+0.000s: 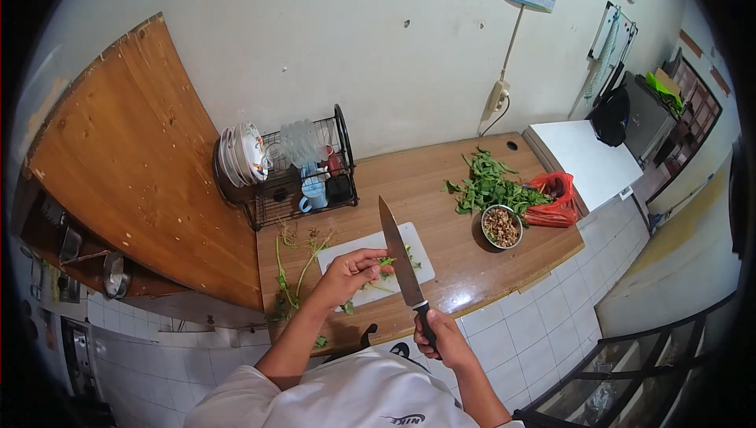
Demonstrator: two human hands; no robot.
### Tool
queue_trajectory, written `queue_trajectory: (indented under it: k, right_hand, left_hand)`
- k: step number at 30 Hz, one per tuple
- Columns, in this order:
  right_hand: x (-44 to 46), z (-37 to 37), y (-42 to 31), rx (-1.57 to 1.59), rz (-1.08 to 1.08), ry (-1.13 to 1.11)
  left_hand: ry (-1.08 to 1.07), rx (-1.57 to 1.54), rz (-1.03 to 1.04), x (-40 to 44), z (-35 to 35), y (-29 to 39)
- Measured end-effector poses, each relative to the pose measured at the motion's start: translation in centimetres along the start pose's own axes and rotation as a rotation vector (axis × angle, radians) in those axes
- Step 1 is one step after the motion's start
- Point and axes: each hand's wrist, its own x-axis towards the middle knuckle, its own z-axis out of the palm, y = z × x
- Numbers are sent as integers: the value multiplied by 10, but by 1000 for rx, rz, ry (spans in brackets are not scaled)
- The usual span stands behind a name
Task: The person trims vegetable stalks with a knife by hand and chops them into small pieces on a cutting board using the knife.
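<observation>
My right hand [443, 339] is wrapped round the black handle of a large knife [400, 259], its blade pointing up and away over the cutting board. My left hand [352, 273] is at the left part of the white cutting board [370, 296], fingers pinched together beside the blade; small green pieces show near its fingertips, and what it grips is too small to tell. Cut green bits lie on the board. Left of the board are long green stems [285, 280] with roots. At the back right, leafy greens [490, 181] lie behind a metal bowl [502, 227] of chopped brown food.
A black dish rack [345, 144] with plates, glasses and a blue mug [313, 193] stands at the back left, beside a wooden panel [142, 168]. A red plastic bag [554, 209] sits at the table's right end, near a white-topped unit [587, 162].
</observation>
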Motion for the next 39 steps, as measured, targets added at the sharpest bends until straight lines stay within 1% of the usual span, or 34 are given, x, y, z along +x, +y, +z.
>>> queue_trajectory:
  k: [3,9,11,14,15,17,23,24,26,27,28,30,31,33,34,36,37,39]
  right_hand:
    - [3,-5,1,20,19,-44]
    - [5,-1,-1,-18,2,-52]
    - [7,2,1,-15,26,-53]
    - [9,6,4,-15,59,-47]
    - [10,8,5,-16,68,-40]
    - [9,12,6,-25,70,-47]
    - [11,22,16,7,81,-55]
    - [12,23,17,21,84,-56]
    - [14,26,21,8,46,-44]
    - [15,27,22,-5,9,-28]
    - [16,29,23,-6,9,-26]
    - [18,33,23,10,16,-2]
    - [19,34,23,10,16,3]
    - [22,38,23,39,-3,-8]
    - [23,40,22,39,-1,-5]
    - [23,44,23,44,18,-55]
    - [23,48,24,42,16,-51]
    - [22,55,23,3,92,-65]
  left_hand:
    - [10,45,-22,4,-8,-13]
    - [1,60,-7,3,-20,-16]
    - [43,30,-45,0,-19,-12]
    - [45,-31,-93,-1,-23,-16]
    - [46,-30,-90,-1,-23,-15]
    - [48,-213,-13,-1,-20,-14]
    - [127,-232,-19,-6,-19,-16]
    - [128,-231,-18,-5,-22,-24]
    - [89,-72,13,-3,-29,-43]
    - [99,-10,0,-6,-28,-41]
    - [98,-12,1,-9,-29,-38]
    - [122,94,-42,-17,-28,-30]
    - [118,92,-43,-20,-28,-28]
    - [149,70,42,-27,-29,-25]
    - [148,67,40,-29,-31,-22]
    - [123,48,81,-35,-38,-18]
    - [119,46,84,-39,-43,-18]
    - [130,-3,15,-43,-54,-20]
